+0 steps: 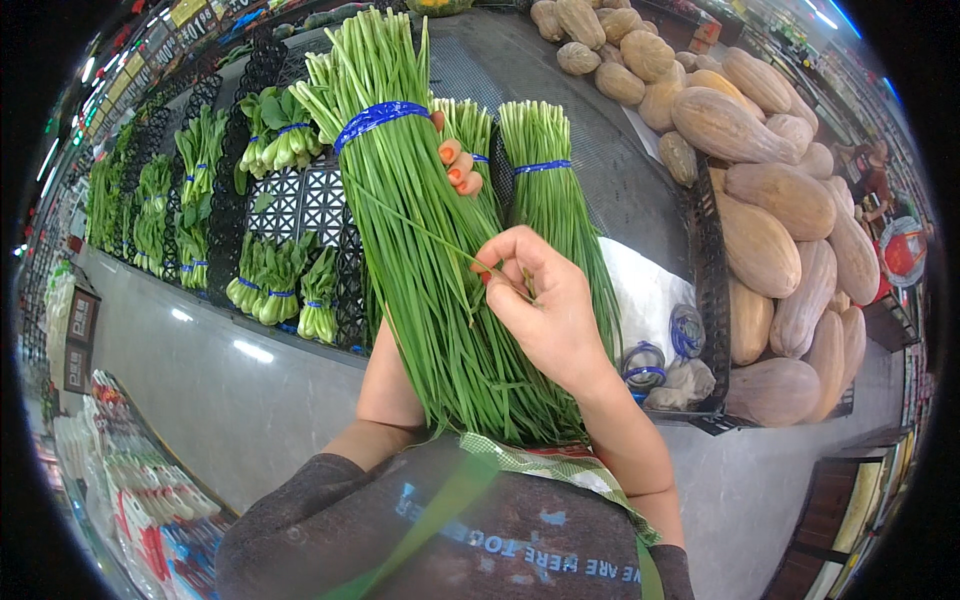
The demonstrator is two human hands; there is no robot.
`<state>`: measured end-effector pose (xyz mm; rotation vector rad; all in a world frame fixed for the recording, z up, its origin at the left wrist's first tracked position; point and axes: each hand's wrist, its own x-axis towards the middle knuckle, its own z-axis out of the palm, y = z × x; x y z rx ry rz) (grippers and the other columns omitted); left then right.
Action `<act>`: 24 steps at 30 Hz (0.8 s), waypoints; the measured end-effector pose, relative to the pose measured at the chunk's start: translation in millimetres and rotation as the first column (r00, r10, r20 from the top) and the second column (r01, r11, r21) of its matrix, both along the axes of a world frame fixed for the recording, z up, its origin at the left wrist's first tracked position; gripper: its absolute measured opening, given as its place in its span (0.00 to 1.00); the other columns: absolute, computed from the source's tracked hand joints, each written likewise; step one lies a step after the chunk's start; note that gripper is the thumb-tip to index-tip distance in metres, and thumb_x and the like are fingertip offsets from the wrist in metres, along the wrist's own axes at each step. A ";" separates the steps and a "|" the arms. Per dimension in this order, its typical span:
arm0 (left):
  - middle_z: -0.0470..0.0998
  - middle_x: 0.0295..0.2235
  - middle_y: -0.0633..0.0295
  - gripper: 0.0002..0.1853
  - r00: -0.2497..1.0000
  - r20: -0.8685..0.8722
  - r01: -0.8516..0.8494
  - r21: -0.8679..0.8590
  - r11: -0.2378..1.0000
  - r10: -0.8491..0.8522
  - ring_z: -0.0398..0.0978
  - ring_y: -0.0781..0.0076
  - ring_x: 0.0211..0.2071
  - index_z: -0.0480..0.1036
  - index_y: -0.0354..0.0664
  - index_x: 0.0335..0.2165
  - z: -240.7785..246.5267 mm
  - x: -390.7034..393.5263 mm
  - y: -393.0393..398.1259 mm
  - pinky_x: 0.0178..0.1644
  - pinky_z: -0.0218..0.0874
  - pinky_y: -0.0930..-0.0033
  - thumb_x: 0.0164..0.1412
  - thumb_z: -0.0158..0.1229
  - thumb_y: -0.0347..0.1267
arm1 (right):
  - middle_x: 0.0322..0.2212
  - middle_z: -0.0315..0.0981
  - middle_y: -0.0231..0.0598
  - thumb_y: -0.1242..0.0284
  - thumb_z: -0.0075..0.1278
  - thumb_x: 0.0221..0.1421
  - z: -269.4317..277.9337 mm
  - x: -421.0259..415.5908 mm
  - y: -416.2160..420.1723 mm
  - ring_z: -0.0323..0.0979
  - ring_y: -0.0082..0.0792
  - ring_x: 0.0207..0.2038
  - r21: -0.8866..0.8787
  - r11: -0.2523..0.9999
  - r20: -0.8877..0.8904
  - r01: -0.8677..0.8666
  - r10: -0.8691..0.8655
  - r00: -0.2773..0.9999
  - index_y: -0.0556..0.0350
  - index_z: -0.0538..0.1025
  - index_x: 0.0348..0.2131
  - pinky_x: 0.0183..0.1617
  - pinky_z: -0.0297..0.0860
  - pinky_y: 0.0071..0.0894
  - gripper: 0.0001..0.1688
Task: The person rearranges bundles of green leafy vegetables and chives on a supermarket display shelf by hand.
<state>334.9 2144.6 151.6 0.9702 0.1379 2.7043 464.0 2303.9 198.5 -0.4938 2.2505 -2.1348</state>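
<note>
A large bunch of garlic chives, bound near its cut stem ends with blue tape, slants across in front of my chest. My left hand supports it from beneath; only its fingertips with orange nails show at the bunch's right side, and the palm is hidden. Over the leaves, my right hand pinches a thin chive leaf between thumb and forefinger. Behind are two more taped bunches: a partly covered chive bunch and a fuller chive bunch standing to its right.
Pale squashes are heaped at the right beside a black crate edge. Rolls of blue tape lie near a white sheet. Taped leafy greens sit in black crates on the left. Packaged goods stand at lower left.
</note>
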 end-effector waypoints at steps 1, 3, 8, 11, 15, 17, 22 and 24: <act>0.70 0.37 0.58 0.30 0.999 -0.030 0.016 -0.005 1.000 -0.016 0.66 0.69 0.35 0.62 0.32 0.59 -2.0 -3.3 -2.6 0.41 0.59 0.69 0.67 0.51 0.40 | 0.21 0.61 0.18 0.79 0.50 0.57 0.6 0.5 0.2 0.56 0.11 0.24 0.041 0.999 -0.006 -0.006 0.006 1.000 0.59 0.74 0.36 0.29 0.54 0.16 0.06; 0.72 0.41 0.56 0.32 0.995 -0.090 0.050 -0.015 0.999 -0.051 0.70 0.65 0.39 0.61 0.37 0.61 -5.3 -10.7 -5.3 0.44 0.61 0.65 0.66 0.53 0.44 | 0.19 0.63 0.25 0.77 0.52 0.57 6.4 1.9 -0.4 0.59 0.15 0.23 0.073 0.997 -0.003 0.000 0.000 1.000 0.61 0.75 0.36 0.28 0.58 0.20 0.06; 0.69 0.35 0.58 0.29 0.998 0.007 -0.058 -0.076 0.995 0.059 0.64 0.70 0.33 0.62 0.31 0.59 0.8 -0.8 -0.6 0.40 0.59 0.70 0.67 0.50 0.40 | 0.19 0.67 0.28 0.73 0.56 0.58 8.6 -3.5 -3.6 0.61 0.15 0.23 -0.088 0.995 0.083 -0.048 0.055 0.995 0.62 0.74 0.34 0.27 0.59 0.22 0.09; 0.70 0.37 0.57 0.29 0.998 -0.014 -0.069 -0.098 0.993 0.068 0.65 0.69 0.34 0.62 0.31 0.59 -0.3 -1.4 -1.3 0.41 0.59 0.69 0.67 0.50 0.41 | 0.19 0.68 0.26 0.72 0.56 0.60 11.6 -6.9 1.1 0.61 0.13 0.23 0.004 0.995 0.132 -0.095 0.094 0.987 0.61 0.74 0.33 0.27 0.59 0.19 0.09; 0.72 0.39 0.56 0.32 0.993 -0.117 -0.030 -0.115 0.993 0.016 0.68 0.67 0.36 0.61 0.33 0.61 -10.0 -13.9 -4.7 0.42 0.60 0.68 0.67 0.51 0.42 | 0.23 0.69 0.21 0.74 0.55 0.60 2.4 -13.4 5.2 0.60 0.10 0.24 -0.136 0.980 0.145 -0.143 0.163 0.976 0.59 0.75 0.34 0.27 0.55 0.14 0.05; 0.72 0.41 0.56 0.34 0.987 -0.159 -0.002 -0.119 0.993 -0.017 0.69 0.66 0.37 0.60 0.34 0.62 -13.1 -23.2 -6.0 0.43 0.60 0.66 0.66 0.52 0.44 | 0.24 0.68 0.18 0.75 0.55 0.60 1.3 -16.1 8.0 0.58 0.08 0.23 -0.221 0.962 0.159 -0.162 0.199 0.967 0.57 0.75 0.35 0.26 0.52 0.12 0.04; 0.72 0.41 0.56 0.34 0.989 -0.142 0.024 -0.143 0.989 -0.044 0.69 0.66 0.37 0.60 0.34 0.62 -15.4 -25.1 -7.3 0.43 0.60 0.66 0.66 0.52 0.44 | 0.22 0.63 0.17 0.75 0.53 0.61 8.7 -17.9 12.9 0.53 0.07 0.19 -0.279 0.940 0.260 -0.194 0.269 0.927 0.56 0.74 0.35 0.21 0.46 0.12 0.03; 0.73 0.42 0.55 0.34 0.991 -0.129 0.015 -0.130 0.991 -0.032 0.70 0.66 0.37 0.59 0.34 0.62 -17.0 -23.7 -4.2 0.43 0.60 0.65 0.66 0.52 0.44 | 0.20 0.61 0.17 0.76 0.52 0.61 8.5 -18.4 15.6 0.50 0.08 0.18 -0.377 0.906 0.313 -0.191 0.319 0.895 0.56 0.73 0.35 0.20 0.44 0.12 0.03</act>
